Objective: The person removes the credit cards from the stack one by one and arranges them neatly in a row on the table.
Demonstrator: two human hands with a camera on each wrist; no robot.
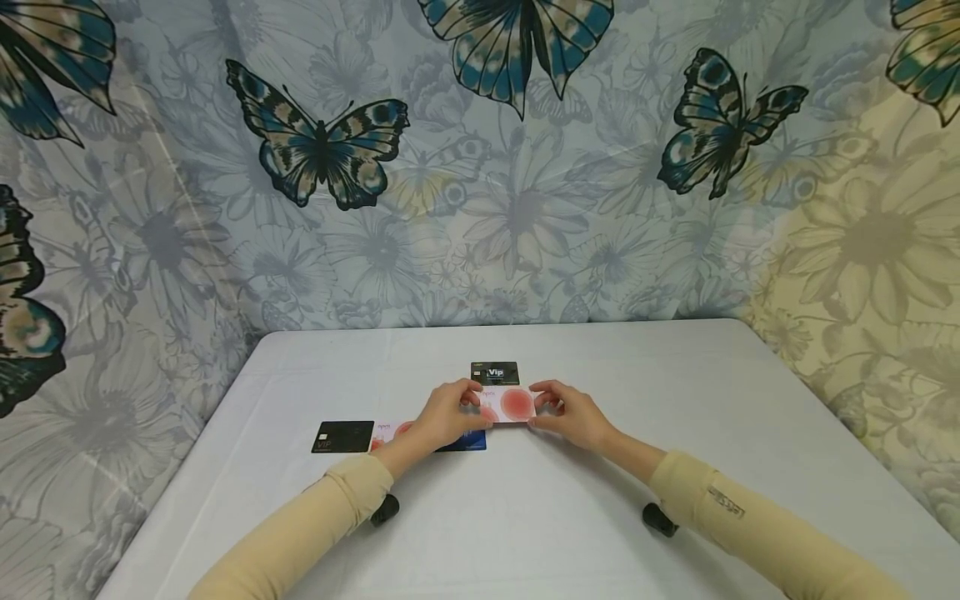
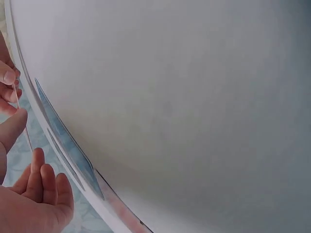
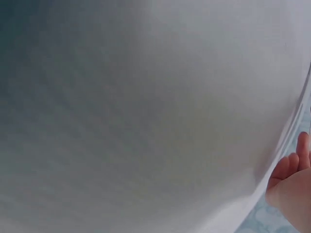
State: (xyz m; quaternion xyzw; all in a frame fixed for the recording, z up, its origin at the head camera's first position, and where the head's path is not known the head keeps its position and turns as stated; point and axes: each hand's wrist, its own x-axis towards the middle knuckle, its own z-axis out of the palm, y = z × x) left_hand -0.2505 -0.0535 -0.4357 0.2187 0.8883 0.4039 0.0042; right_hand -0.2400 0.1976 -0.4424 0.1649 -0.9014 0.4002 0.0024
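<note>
Between both hands stands a white card with a red circle, held up and facing the head camera. My left hand pinches its left edge, thumb low and fingers higher. The right hand grips the opposite edge in the same way. Seen from the left wrist, the card is a thin edge-on line between thumb and fingers. A black "Vip" card shows just behind its top edge. Below the left hand lies a blue card, partly covered by that hand in the head view.
Left of the blue card, a pink-and-white card and a black card lie in a row on the white table. Black wrist devices hang under both sleeves. A butterfly-patterned cloth rises behind the table.
</note>
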